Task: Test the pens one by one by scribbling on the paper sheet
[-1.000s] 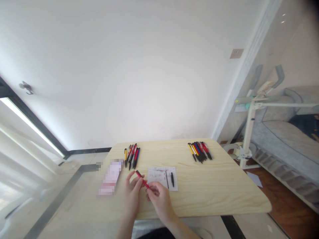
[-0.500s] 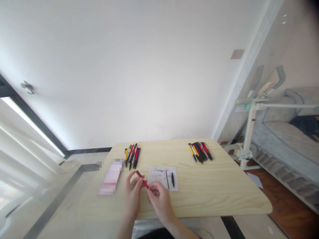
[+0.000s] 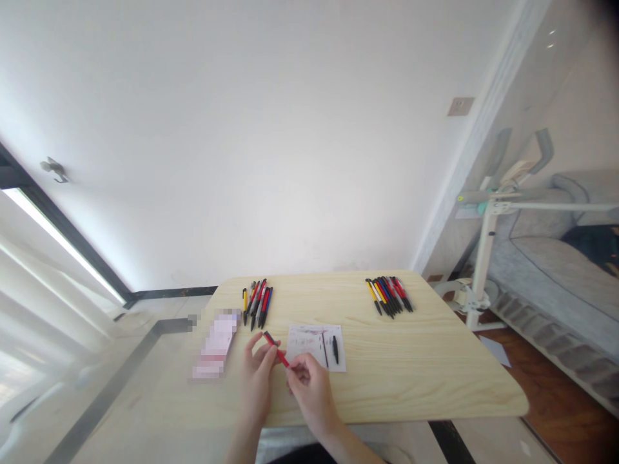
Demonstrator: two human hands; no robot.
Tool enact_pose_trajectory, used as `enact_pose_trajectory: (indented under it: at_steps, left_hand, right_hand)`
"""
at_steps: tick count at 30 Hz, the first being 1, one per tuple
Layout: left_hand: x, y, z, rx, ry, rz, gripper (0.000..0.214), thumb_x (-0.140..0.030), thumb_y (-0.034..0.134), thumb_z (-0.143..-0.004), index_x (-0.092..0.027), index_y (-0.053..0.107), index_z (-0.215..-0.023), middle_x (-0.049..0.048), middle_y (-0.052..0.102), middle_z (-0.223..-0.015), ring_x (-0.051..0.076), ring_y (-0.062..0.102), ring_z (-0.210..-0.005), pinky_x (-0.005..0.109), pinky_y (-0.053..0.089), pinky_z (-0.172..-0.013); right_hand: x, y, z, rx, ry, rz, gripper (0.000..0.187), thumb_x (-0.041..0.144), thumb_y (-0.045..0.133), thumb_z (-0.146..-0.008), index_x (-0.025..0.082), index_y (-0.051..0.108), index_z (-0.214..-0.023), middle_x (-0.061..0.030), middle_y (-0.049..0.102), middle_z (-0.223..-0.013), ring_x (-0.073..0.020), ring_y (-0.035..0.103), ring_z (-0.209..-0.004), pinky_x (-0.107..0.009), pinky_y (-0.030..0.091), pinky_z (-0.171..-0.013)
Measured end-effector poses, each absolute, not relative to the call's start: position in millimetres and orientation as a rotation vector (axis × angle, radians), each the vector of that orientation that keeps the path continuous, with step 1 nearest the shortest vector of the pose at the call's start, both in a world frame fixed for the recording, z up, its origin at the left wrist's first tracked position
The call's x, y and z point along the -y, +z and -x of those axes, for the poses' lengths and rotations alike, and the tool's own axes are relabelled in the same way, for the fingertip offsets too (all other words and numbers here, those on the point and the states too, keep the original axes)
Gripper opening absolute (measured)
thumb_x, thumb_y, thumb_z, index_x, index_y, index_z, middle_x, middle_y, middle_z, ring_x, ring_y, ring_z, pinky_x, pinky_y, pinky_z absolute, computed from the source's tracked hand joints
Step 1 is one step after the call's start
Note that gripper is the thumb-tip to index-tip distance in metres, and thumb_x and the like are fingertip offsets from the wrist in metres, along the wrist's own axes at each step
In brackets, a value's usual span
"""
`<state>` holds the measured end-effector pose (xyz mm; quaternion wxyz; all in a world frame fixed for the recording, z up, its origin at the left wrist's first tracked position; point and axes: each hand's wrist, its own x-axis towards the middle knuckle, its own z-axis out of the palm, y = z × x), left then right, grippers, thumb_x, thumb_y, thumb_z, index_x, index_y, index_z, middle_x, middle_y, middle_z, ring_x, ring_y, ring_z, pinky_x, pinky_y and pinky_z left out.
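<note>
Over the front of the table, my left hand (image 3: 258, 370) is closed around a red pen barrel (image 3: 277, 350), which slants down to the right. The fingertips of my right hand (image 3: 309, 383) pinch at its lower end; any small part between them is hidden. Just beyond my right hand lies a white sheet of paper (image 3: 302, 341) with scribbled marks. On the paper rest a thin dark stick like an ink refill (image 3: 324, 350) and a short black pen piece (image 3: 335, 349), side by side.
Several mixed-colour pens (image 3: 258, 304) lie at the table's back left, and another row of pens (image 3: 389, 296) at the back right. A pinkish, pixelated flat item (image 3: 217, 345) lies along the left edge. Beyond the pale wooden table (image 3: 411, 367) stands a white wall (image 3: 309, 142).
Almost nothing differs. Both hands keep their hold at the red pen barrel, with only a very slight shift of my right fingers.
</note>
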<state>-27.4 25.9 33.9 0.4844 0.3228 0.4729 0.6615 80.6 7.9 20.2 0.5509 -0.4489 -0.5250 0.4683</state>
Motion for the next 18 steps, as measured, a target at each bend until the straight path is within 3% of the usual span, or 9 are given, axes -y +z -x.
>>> enact_pose_trajectory:
  at_steps: [8,18]
  left_hand:
    - [-24.9,41.7,24.6,-1.156,1.638,-0.731,0.052,-0.033,0.071,-0.063,-0.021,0.048,-0.108,0.0035,0.068,-0.081,0.016,0.063,-0.067,0.029,0.049,-0.066]
    - [-23.1,43.1,23.1,-1.184,1.643,-0.734,0.050,-0.033,0.068,-0.068,-0.023,0.044,-0.111,0.0030,0.068,-0.082,0.015,0.063,-0.068,0.029,0.050,-0.066]
  right_hand:
    - [-4.8,22.7,-81.9,1.330,1.006,1.093,0.005,0.020,0.055,-0.076,0.018,0.058,-0.073,-0.0015,0.062,-0.068,-0.0146,0.058,-0.061,-0.022,0.044,-0.056]
    - [-0.7,29.4,-86.3,1.436,0.948,1.063,0.006,0.016,0.054,-0.075,0.018,0.059,-0.073,-0.0016,0.063,-0.068,-0.0143,0.058,-0.061,-0.022,0.044,-0.058]
